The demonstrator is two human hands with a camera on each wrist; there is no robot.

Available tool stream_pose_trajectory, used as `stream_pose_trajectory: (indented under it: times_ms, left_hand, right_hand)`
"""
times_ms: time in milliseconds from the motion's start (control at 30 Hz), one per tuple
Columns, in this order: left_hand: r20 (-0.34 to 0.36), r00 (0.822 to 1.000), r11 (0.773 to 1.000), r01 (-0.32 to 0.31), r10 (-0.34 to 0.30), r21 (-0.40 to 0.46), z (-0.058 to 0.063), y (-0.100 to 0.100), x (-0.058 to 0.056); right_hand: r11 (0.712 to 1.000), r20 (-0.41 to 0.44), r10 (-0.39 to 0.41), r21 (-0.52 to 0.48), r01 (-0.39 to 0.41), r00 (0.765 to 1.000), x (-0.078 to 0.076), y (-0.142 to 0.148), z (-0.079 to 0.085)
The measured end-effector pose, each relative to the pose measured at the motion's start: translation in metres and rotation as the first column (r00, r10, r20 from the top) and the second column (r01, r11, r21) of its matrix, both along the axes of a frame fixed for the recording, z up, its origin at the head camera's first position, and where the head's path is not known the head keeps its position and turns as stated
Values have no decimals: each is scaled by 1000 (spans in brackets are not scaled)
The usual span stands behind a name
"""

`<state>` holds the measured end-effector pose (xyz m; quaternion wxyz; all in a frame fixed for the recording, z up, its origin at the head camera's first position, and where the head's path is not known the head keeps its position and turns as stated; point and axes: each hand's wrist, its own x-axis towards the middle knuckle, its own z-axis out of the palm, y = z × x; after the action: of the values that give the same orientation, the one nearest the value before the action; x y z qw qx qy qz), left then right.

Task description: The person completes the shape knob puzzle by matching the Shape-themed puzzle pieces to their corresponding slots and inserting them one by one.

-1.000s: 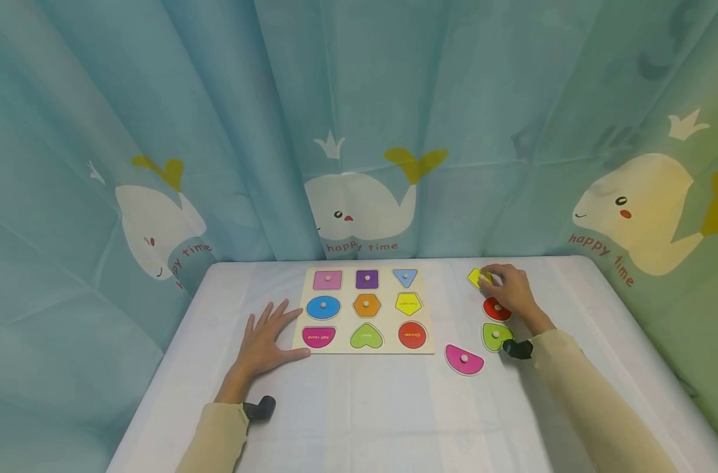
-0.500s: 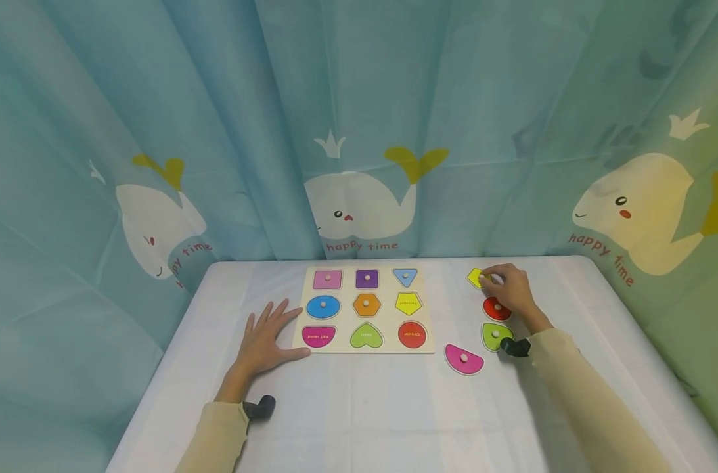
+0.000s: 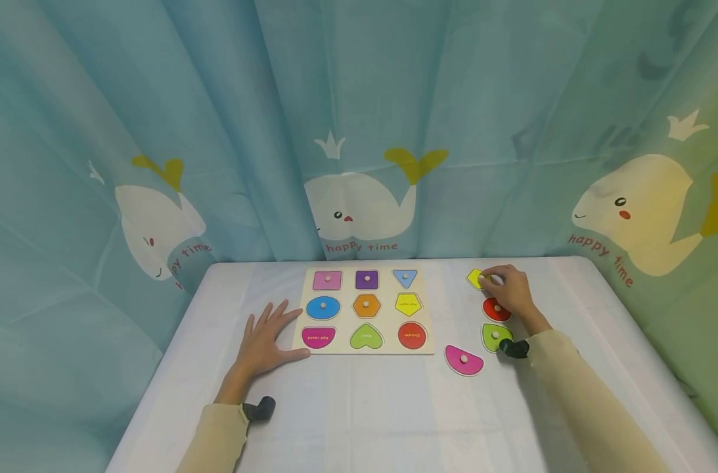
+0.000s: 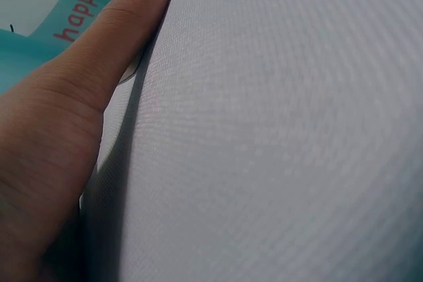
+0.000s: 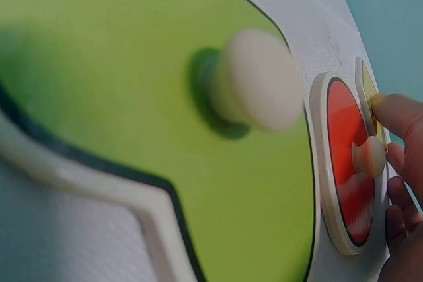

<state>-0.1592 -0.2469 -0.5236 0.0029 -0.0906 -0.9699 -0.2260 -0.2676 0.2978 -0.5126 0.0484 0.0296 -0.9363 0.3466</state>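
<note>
My left hand (image 3: 264, 341) lies with fingers spread at the left edge of a white shape puzzle board (image 3: 390, 319), thumb and index fingertip touching it. With thumb and fingers my right hand (image 3: 510, 292) pinches the yellow pentagon piece (image 3: 473, 278) by its knob, at the back right of the table. The piece appears to lie on the cloth, partly covered by the fingers. Just nearer are a red circle piece (image 3: 492, 309) and a green heart piece (image 5: 132, 84), each with a pale knob. A magenta half-round piece (image 3: 456, 361) lies closer to the front.
Knobbed pieces sit in the board's rectangle, square, triangle, oval and hexagon spaces; its pentagon recess (image 3: 407, 309), half round, heart and circle show printed words. A blue-green whale curtain (image 3: 483, 210) hangs behind the white-covered table (image 3: 359, 420).
My right forearm and wrist have shifted very slightly left, while the fingers stay on the yellow pentagon piece. The left hand, the board and the other pieces have not moved.
</note>
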Motion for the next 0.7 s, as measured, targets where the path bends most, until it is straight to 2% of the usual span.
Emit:
stream_pose_trajectory:
  times_ms: [233,500,700]
  left_hand:
    - [3,1000,1000,4,-4,-2,-1,0,0]
    - [-3,1000,1000,11,-11,15,-3,-1,-1]
    - [-4,1000,1000,7,-7,8,0,0,1]
  right_hand:
    - [999,8,-35,1,35,999,1,-3,4]
    - [998,-33,-56,-1,56,998,0,-3,-1]
    - [999,5,-53,-7,53,999,-1,-14,8]
